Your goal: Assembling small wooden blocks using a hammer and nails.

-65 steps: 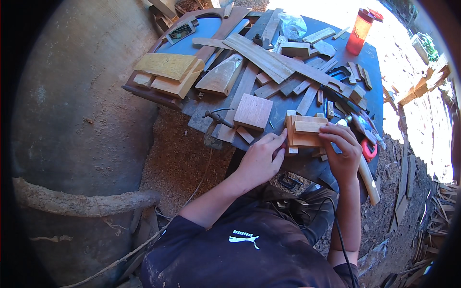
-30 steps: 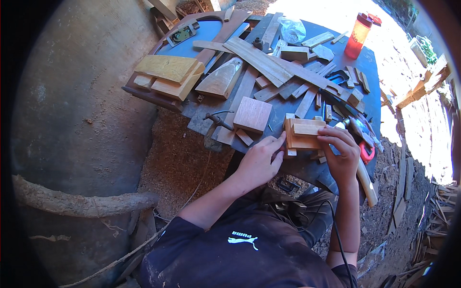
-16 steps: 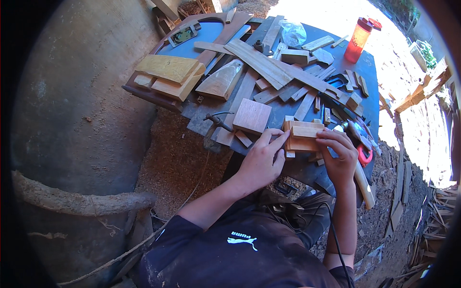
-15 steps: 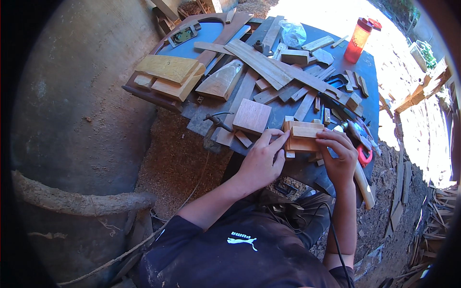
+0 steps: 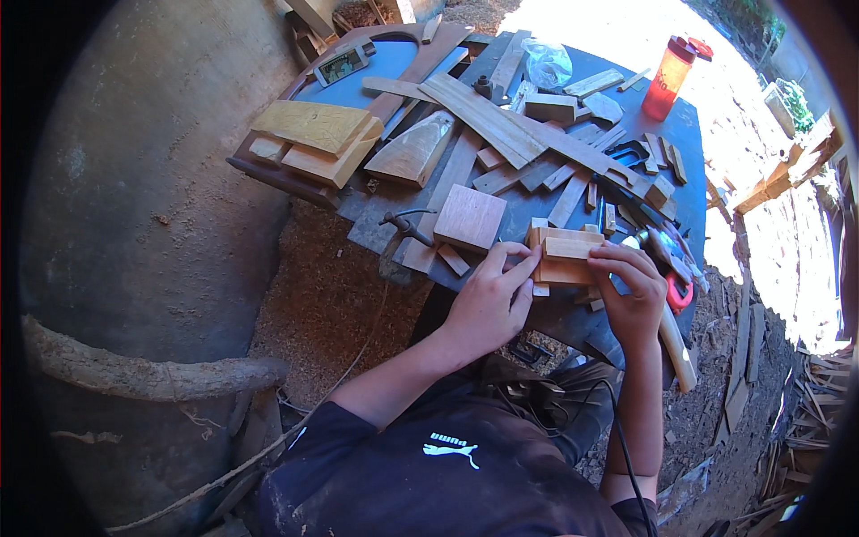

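Observation:
A small assembly of wooden blocks (image 5: 565,270) rests at the near edge of the table, with a narrow wooden strip (image 5: 573,248) lying along its top. My left hand (image 5: 494,294) is at the left end, thumb and fingertips closed against the blocks. From the right, my right hand (image 5: 632,288) pinches the strip's other end between thumb and fingers. Just left of the assembly sits a square pinkish wooden block (image 5: 470,217). Parts of the lower blocks are hidden behind my fingers.
Loose boards (image 5: 483,116) and offcuts cover the blue table. A clamp (image 5: 404,228) grips its left edge. A red bottle (image 5: 667,80) stands far right, a phone (image 5: 343,66) far left. A hammer handle (image 5: 677,349) and red tape measure (image 5: 679,292) lie beside my right hand.

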`<action>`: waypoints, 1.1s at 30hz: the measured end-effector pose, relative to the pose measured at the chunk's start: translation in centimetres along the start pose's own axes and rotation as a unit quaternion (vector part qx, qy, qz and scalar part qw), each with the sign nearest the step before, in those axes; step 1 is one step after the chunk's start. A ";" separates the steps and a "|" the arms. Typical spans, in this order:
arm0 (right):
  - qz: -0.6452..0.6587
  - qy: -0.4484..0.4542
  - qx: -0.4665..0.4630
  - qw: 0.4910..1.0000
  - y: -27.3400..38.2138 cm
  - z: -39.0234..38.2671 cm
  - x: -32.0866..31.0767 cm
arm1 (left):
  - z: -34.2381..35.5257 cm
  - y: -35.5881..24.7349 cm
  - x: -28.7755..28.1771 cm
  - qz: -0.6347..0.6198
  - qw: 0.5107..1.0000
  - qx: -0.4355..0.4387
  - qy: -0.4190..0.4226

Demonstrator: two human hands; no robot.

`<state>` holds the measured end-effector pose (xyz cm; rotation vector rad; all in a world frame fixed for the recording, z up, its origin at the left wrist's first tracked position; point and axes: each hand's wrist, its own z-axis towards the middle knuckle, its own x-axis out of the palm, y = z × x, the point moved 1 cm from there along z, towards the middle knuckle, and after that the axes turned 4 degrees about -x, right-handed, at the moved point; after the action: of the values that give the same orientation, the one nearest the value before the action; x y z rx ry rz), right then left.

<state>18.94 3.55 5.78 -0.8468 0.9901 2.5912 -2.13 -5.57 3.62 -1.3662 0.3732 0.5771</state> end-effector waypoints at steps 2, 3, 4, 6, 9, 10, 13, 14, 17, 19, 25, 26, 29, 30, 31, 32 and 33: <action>-0.001 0.000 0.000 1.000 0.0 0.0 0.0 | 0.0 0.0 0.2 0.003 1.000 0.006 -0.005; -0.001 0.001 -0.001 1.000 0.0 0.0 0.1 | -0.1 0.0 0.2 0.002 1.000 0.005 -0.005; -0.001 0.001 -0.001 1.000 0.0 0.0 0.1 | -0.2 -0.1 0.2 0.001 1.000 0.004 -0.008; 0.001 0.001 -0.004 1.000 0.1 -0.1 0.0 | -0.2 -0.2 0.1 -0.001 1.000 0.004 -0.010; 0.005 -0.003 -0.003 1.000 0.0 -0.1 0.1 | -0.2 -0.2 0.1 -0.002 1.000 0.004 -0.008; 0.004 -0.002 -0.001 1.000 0.0 -0.1 0.1 | -0.3 -0.2 0.1 -0.002 1.000 0.003 -0.011; 0.008 -0.001 0.003 1.000 -0.2 -0.2 0.0 | -0.3 0.1 0.3 -0.001 1.000 0.007 -0.011; 0.012 0.000 0.003 1.000 -0.4 -0.2 0.0 | -0.3 0.1 0.3 0.003 1.000 0.012 -0.013; 0.015 0.003 0.009 1.000 -0.4 0.0 -0.1 | -0.1 0.4 0.0 -0.008 1.000 0.005 0.007; 0.021 0.004 0.004 1.000 -0.5 -0.1 -0.1 | 0.0 0.8 -0.4 -0.002 1.000 0.011 0.022; 0.035 -0.002 0.013 0.999 -0.9 -0.3 0.2 | 1.9 -1.1 -3.0 -0.049 0.998 0.028 0.008; 0.038 -0.003 0.010 0.999 -0.8 -0.3 0.2 | 2.6 -1.3 -3.3 -0.052 0.998 0.031 0.016; 0.032 -0.006 0.008 0.999 -0.6 -0.3 0.0 | 5.1 -2.3 -3.3 0.060 0.981 0.183 0.016; 0.037 -0.003 0.006 0.999 -0.5 -0.3 -0.1 | 5.6 -2.5 -3.0 0.059 0.980 0.189 0.023; 0.037 0.010 0.001 0.999 -0.6 -0.2 -0.3 | 6.1 -2.6 -2.6 0.076 0.980 0.180 0.030; 0.031 0.002 0.009 0.999 -0.8 -0.3 -0.4 | 6.4 -2.8 -2.0 0.091 0.980 0.174 0.040; 0.034 -0.002 -0.007 0.999 -1.1 -0.4 -0.3 | 6.6 -2.9 -1.8 0.089 0.978 0.182 0.050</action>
<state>19.80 4.08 5.15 -0.8239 1.0185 2.6590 -2.42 0.34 8.10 -1.0158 0.6551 0.5571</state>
